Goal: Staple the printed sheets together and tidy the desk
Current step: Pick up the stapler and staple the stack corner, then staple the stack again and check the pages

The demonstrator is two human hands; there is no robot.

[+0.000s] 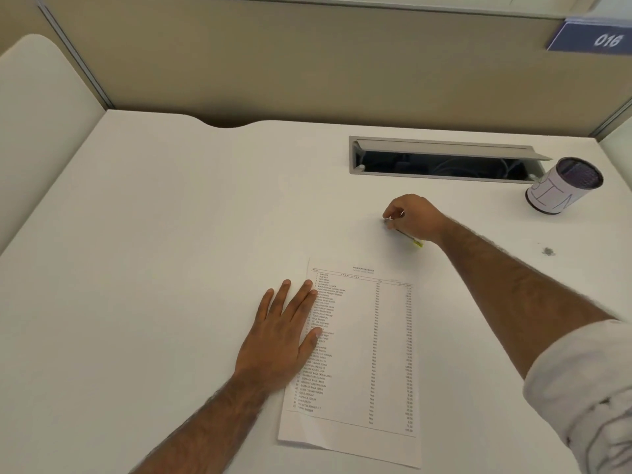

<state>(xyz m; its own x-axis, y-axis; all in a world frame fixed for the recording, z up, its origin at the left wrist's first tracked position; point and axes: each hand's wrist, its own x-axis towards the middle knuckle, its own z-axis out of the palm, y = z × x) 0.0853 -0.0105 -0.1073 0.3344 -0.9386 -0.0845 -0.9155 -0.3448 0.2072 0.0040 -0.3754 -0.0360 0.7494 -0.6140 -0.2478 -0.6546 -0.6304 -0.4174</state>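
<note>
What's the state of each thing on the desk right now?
sheets: flat, face up, left edge pinned.
left hand: open, flat, pressing the sheets.
right hand: fingertips pinching a thin item with a yellow end; cannot tell what it is.
cable hatch: lid open.
cup: upright, paper wrapped round it.

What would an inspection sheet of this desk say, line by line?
Surface: white desk, notch in back edge.
Job's things: printed sheets lie flat near the front; no stapler seen.
Clutter: paper-wrapped mesh cup; grey speck, both at right.
Grippers: left hand flat on the sheets' left edge; right hand pinches small metal piece, thin yellow-tipped stick beneath.
Cables: dim cables in open desk slot.
Surroundings: beige partition; plate 016.
</note>
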